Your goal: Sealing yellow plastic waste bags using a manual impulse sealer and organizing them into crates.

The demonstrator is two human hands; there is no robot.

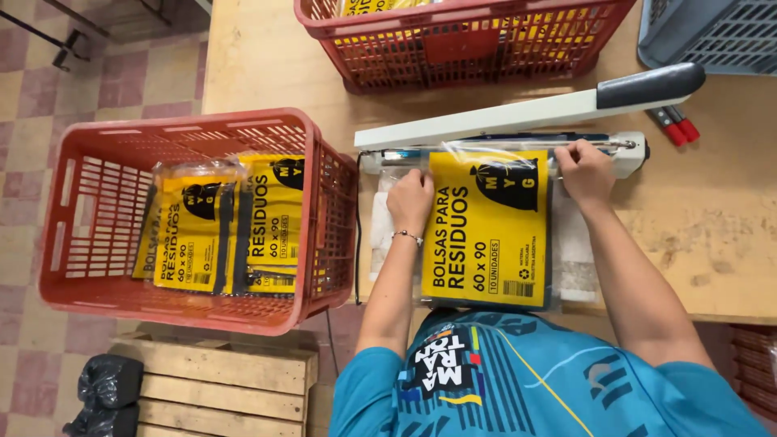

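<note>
A clear plastic packet with a yellow and black label (486, 235) lies on the wooden table in front of me. Its open far end rests on the bed of a white heat sealer (631, 158), whose long arm with a black handle (647, 85) is raised. My left hand (410, 201) presses on the packet's left far corner. My right hand (584, 170) pinches the packet's right far corner at the sealer bed.
A red crate (73, 194) at my left holds several sealed yellow packets (218, 235). Another red crate (469, 48) stands at the back, a grey crate (712, 32) at the back right. Red markers (676, 125) lie by the sealer. A wooden pallet (218, 380) sits below.
</note>
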